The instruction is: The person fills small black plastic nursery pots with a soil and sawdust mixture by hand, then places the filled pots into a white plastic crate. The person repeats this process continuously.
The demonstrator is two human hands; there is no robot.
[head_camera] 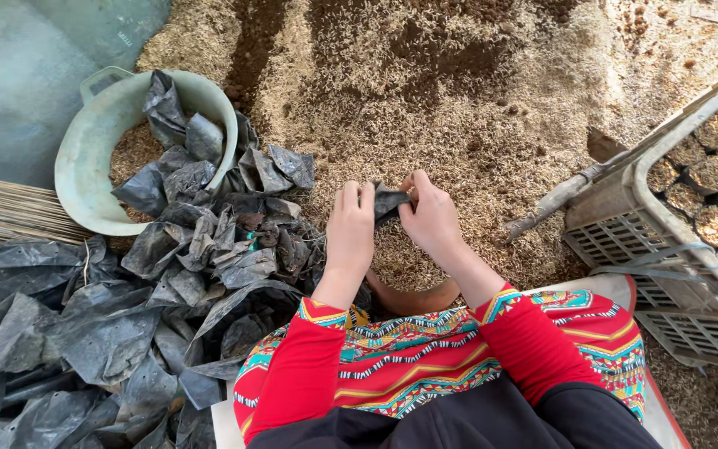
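Both hands meet over a mound of rice husk mixed with dark soil (475, 125). My left hand (351, 229) and my right hand (430, 218) each pinch a side of one small black plastic bag (388, 201), held just above the husk. To the left lies a heap of crumpled black plastic bags (209, 249), spilling out of a pale green basin (85, 158). Red sleeves and a patterned cloth over my lap fill the bottom of the view.
A grey plastic crate (625, 224) holding filled black bags stands at the right. A tool handle (554, 199) rests against it on the husk. A bundle of thin sticks (2, 212) and a green sheet (18, 75) lie at far left.
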